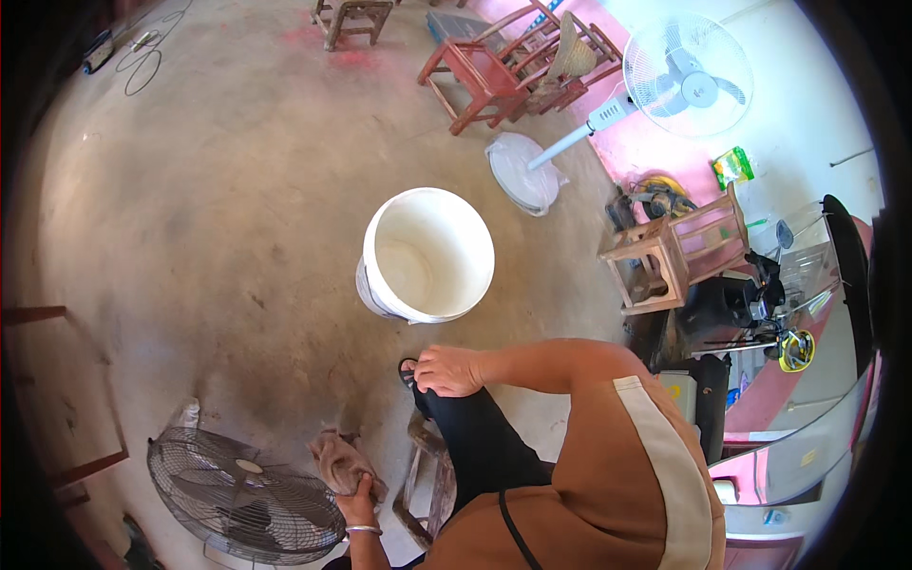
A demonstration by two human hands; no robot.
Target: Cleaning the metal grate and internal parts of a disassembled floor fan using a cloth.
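My left hand [359,508], with a bracelet at the wrist, grips a crumpled brownish rag [344,462] at the lower left. Right beside it stands a dark metal fan [249,467] with a wire cage and several blades. My right hand [449,370] rests over my knee in black trousers, fingers bent down over it and holding nothing that shows. Beyond the knee, a white plastic bucket [385,275] stands on the floor. Its inside shows no contents.
A white pedestal fan [570,142] stands at the upper right near red wooden chairs [480,76] and a straw hat [574,49]. A small wooden chair [655,252] and a motorbike [750,294] are at the right. A cable [142,57] lies at the far left.
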